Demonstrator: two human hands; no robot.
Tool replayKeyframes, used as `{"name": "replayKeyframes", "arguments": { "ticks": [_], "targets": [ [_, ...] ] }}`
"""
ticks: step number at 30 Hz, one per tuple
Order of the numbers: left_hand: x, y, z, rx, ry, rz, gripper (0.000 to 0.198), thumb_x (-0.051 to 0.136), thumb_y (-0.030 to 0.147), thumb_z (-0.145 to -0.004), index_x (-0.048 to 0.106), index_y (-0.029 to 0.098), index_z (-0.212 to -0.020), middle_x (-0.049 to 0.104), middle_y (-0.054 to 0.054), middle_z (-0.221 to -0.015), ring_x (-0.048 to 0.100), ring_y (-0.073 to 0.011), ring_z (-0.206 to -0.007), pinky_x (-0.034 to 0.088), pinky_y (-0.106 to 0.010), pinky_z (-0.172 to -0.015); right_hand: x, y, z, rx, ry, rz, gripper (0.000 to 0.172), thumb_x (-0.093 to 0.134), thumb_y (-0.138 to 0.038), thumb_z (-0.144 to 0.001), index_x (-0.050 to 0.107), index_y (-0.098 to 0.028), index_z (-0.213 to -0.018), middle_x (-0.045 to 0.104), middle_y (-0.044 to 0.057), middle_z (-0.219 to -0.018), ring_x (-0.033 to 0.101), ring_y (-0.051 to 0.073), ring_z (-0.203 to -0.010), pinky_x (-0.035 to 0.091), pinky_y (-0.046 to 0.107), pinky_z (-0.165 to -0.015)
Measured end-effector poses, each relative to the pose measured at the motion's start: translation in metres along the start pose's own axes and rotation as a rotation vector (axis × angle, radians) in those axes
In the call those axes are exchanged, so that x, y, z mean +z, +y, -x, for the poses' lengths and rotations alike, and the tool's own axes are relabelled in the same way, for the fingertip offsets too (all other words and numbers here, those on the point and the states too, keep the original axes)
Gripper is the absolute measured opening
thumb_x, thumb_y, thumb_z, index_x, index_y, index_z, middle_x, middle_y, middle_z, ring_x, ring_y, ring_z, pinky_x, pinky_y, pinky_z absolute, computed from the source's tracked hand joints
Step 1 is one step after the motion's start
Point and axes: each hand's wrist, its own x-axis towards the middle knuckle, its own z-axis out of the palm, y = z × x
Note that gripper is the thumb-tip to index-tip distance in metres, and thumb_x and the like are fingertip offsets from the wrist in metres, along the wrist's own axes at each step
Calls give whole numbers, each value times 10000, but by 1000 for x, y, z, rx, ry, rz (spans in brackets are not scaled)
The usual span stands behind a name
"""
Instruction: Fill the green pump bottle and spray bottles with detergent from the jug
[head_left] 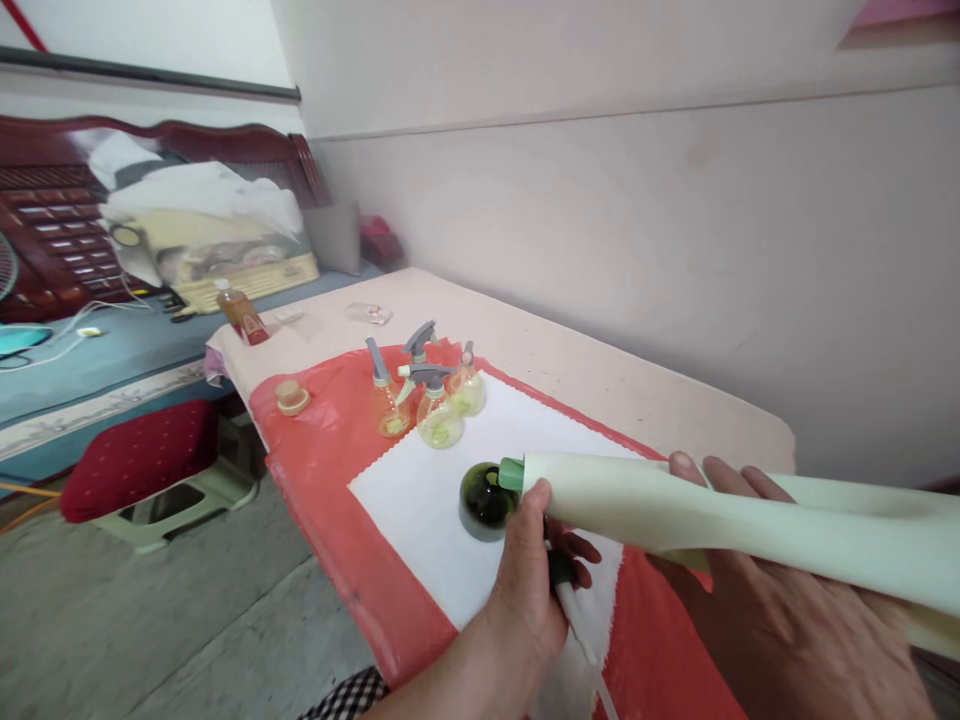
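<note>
Over on the left a red stool (135, 455) sits on the floor by the bed, and the table (600, 370) runs away from me along the wall. Near its far corner stands a brown bottle (241, 315), and a round tan lid (291, 398) lies just on the red sheet (330, 470) that covers the near end.

Next come three small spray bottles (439, 415), huddled at the far edge of the white cloth (420, 500). Each has its grey trigger top on and yellowish liquid inside, so I'd say those three are finished. The dark green bottle (484, 500) stands apart from them, nearer on the cloth, with no top on it; that one looks like what is left.

The left hand (529, 590) is just beside that bottle. Its grip is curled tight round a dark spray head (561, 570) with a white tube (581, 625) trailing below, and the thumb is pressed up against the end of a pale green roll (675, 510). The roll's tip hangs right over the bottle; whether it touches, I cannot tell.

The right hand (772, 620) carries the roll from underneath, its grip cupped loosely with the fingertips hooked over the far side
</note>
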Motion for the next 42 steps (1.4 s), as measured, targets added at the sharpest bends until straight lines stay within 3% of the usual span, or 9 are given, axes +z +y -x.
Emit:
{"name": "replayKeyframes", "arguments": {
  "ticks": [42],
  "targets": [
    [0, 1, 0, -15, 11, 7, 454, 620, 587, -712, 485, 158, -644, 479, -14, -576, 513, -115, -477, 281, -210, -404, 0, 0, 1, -9, -12, 29, 552, 387, -364, -943, 287, -195, -1460, 480, 114, -1404, 427, 329, -1301, 338, 511, -1046]
  ]
}}
